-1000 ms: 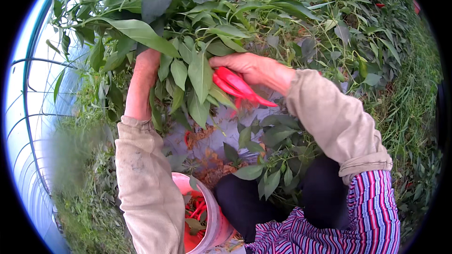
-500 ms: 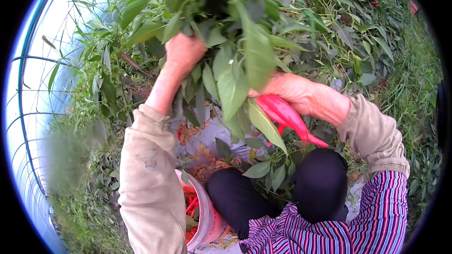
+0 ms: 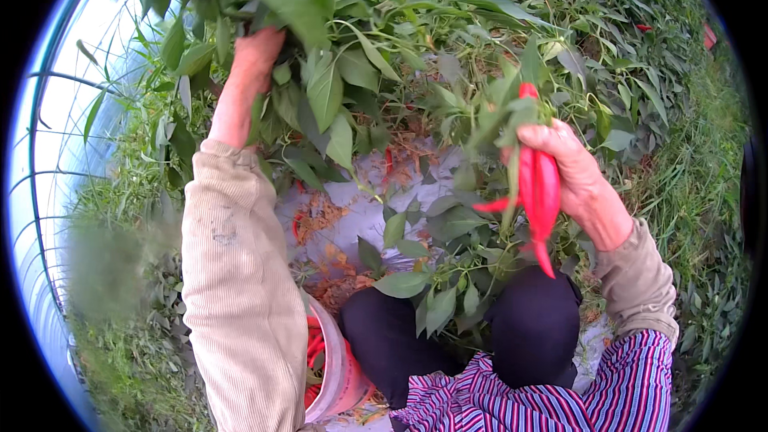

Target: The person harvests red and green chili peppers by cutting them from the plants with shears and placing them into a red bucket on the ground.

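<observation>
Red chili peppers [image 3: 540,184] hang from my right hand [image 3: 568,160], which is closed around their stems along with some green leaves. One pepper tip sticks up above the thumb and another points left. At the upper left, my left hand [image 3: 258,52] reaches into a leafy pepper plant [image 3: 324,84] and is closed on its branches; leaves hide the fingers. Beside my left forearm stands a pink bucket [image 3: 346,380] with red peppers [image 3: 316,344] inside, partly covered by my sleeve.
My dark-trousered knees [image 3: 534,324] are bent close below the peppers, with a low leafy plant [image 3: 448,296] in front. Pale ground sheeting [image 3: 368,192] carries dry brown litter. Grass [image 3: 688,192] grows on the right. A curved plastic wall with hoops [image 3: 48,152] borders the left.
My right hand has come out from behind the leaves, moving right and up with the peppers. My left hand has shifted left and slightly up, and the foliage has swung with it.
</observation>
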{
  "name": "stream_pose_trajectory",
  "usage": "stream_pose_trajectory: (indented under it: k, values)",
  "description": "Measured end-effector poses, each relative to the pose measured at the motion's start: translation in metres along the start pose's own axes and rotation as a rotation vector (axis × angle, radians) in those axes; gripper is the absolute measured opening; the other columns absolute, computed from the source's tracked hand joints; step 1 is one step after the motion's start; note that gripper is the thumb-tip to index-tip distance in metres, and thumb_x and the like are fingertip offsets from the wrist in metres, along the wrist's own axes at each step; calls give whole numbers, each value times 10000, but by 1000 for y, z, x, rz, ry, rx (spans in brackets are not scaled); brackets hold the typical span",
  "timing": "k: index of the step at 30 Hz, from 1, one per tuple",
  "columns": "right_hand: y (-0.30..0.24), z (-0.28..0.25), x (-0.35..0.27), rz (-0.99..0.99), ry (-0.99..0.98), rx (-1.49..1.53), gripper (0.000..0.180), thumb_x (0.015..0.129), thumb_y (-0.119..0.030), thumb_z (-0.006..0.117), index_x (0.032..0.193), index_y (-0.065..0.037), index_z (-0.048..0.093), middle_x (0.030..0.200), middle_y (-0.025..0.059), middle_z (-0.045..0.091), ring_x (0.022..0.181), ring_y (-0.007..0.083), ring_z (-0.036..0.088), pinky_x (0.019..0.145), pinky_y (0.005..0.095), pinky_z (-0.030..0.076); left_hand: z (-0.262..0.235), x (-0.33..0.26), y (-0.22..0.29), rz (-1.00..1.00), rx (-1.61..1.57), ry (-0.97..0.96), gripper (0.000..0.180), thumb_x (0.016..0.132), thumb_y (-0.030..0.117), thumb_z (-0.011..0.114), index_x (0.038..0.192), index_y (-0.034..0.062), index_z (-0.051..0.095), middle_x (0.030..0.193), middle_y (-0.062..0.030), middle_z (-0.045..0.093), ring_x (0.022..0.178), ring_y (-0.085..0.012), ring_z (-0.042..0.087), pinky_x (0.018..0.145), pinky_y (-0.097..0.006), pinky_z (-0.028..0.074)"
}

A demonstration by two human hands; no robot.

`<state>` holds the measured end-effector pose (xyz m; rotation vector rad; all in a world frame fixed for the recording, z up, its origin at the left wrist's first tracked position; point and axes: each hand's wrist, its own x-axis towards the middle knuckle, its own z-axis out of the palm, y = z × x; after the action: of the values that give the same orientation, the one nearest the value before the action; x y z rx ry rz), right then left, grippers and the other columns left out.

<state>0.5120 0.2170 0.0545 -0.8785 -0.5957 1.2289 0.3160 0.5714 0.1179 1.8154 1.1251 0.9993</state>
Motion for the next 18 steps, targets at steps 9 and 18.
stream_pose_trajectory:
  k: [9, 18]
  values:
    - [68, 65, 107, -379, 132, -411, 271, 832, -165, 699, 1046, -34, 596, 877, 2, 617, 784, 95, 553, 717, 292, 471, -24, -36, 13, -117, -432, -92, 404, 852, 156, 637, 1216, 23, 524, 1094, -98, 612, 920, -207, 611, 745, -373, 516]
    - [54, 102, 149, -725, 262, -573, 355, 836, -239, 671, 1086, -5, 579, 950, 151, 654, 852, 276, 595, 821, 378, 456, -16, -38, 4, 324, 147, -21, 232, 880, 148, 572, 1075, 27, 602, 1033, -88, 646, 916, -226, 614, 777, -355, 488]
